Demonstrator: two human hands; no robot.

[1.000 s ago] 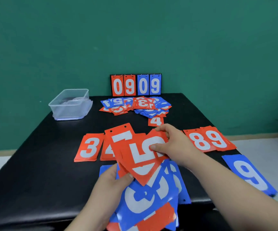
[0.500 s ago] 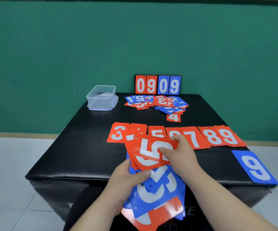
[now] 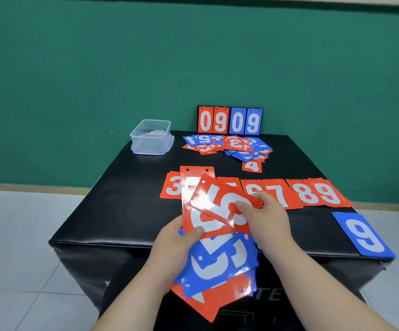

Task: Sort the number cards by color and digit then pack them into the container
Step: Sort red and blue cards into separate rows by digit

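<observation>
The black padded table [image 3: 122, 199] stood on pale floor tiles [image 3: 14, 235] before a green wall [image 3: 74, 80]. The clear plastic container [image 3: 150, 137] sat at its far left. The left hand [image 3: 170, 249] gripped a fan of red and blue number cards [image 3: 217, 266]; the right hand [image 3: 265, 218] pinched the top red card [image 3: 220, 199].

Head view looks forward-down, seemingly near, onto table [image 3: 134, 199].

On the black padded table [image 3: 122, 199], the clear plastic container [image 3: 150, 137] stood far left, left of the upright flip scoreboard [image 3: 229, 120]; the red-and-blue card heap [image 3: 227, 145] lay before that, the row of red cards [image 3: 313, 193] nearer, the blue 9 card [image 3: 363, 235] rightmost.
</observation>
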